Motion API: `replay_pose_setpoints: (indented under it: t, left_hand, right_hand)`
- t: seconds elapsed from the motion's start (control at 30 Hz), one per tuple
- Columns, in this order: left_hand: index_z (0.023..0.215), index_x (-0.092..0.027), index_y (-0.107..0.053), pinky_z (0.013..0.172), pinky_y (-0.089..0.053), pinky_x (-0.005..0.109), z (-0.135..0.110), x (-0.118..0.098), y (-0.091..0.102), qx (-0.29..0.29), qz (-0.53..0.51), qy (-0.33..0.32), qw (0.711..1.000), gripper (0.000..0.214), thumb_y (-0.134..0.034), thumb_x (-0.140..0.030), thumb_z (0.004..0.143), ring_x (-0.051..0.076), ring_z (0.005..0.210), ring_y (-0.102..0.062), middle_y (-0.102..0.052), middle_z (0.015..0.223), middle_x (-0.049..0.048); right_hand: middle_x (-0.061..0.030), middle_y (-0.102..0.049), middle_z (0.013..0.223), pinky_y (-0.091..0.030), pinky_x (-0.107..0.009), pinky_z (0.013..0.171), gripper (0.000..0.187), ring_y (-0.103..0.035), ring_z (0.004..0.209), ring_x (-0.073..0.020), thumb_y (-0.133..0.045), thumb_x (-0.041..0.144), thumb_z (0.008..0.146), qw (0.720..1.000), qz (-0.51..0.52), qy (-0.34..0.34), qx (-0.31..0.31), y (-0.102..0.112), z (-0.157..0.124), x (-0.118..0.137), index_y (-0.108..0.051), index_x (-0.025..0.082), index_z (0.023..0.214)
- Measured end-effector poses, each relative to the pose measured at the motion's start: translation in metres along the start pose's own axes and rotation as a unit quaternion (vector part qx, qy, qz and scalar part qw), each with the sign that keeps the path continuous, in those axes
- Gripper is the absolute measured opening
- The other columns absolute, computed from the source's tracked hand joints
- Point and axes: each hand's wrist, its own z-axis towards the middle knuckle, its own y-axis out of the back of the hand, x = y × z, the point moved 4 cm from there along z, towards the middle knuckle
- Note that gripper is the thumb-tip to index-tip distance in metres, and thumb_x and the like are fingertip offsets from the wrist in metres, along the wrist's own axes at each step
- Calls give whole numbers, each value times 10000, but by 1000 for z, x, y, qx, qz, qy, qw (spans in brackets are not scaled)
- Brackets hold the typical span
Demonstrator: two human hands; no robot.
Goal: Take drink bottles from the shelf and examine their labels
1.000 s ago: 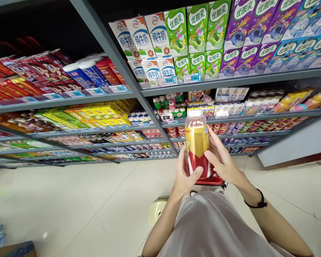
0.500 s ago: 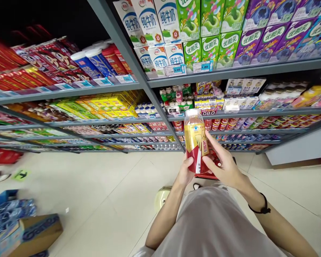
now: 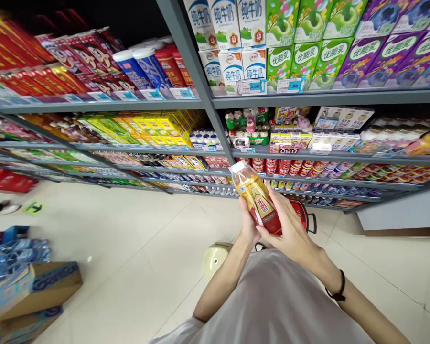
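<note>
A bottle (image 3: 255,195) with a white cap, amber drink and a gold and red label is held in front of me, tilted with its cap up to the left. My left hand (image 3: 248,223) grips its lower part from behind. My right hand (image 3: 290,228) wraps the base from the right, fingers across the label. A black band sits on my right wrist (image 3: 336,290). Behind the bottle runs a grey shelf rack (image 3: 308,98) full of milk and yoghurt cartons, small bottles and cans.
A red shopping basket (image 3: 303,215) stands on the tiled floor below my hands. A pale yellow stool (image 3: 215,255) sits by my knees. Cardboard boxes (image 3: 32,286) and shrink-wrapped water packs lie at the lower left. A green arrow floor marker (image 3: 34,207) and someone's shoe show at far left.
The bottle has tipped from upright to leaning left and sits a little lower. My view has swung left and up the aisle, bringing more boxes into sight.
</note>
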Motion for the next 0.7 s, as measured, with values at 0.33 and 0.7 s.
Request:
replay_pose_setpoints:
  t: [0.33,0.7]
  left_hand:
    - [1070,-141,-750,866,-620,355,8,-18,5,-15,-15,-61,998,787,-741,-846,722,245,906,-753,-782,1024,87]
    - [1241,-210,-681,1131,-521,416,27,-51,12,25,-71,-126,989,542,-773,-592,867,290,1295,-664,-741,1258,68]
  right_hand:
    - [-124,-717,1319,-587,-471,1101,435,-697,1246,-274,-685,474,987,880,386,-266,77,-31,-31,-36,-613,224,1335]
    - [-143,-658,1353,-626,-455,1001,667,-689,1195,-290,-857,237,788,979,100,-135,-118,-8,-32,-33,-578,228,1394]
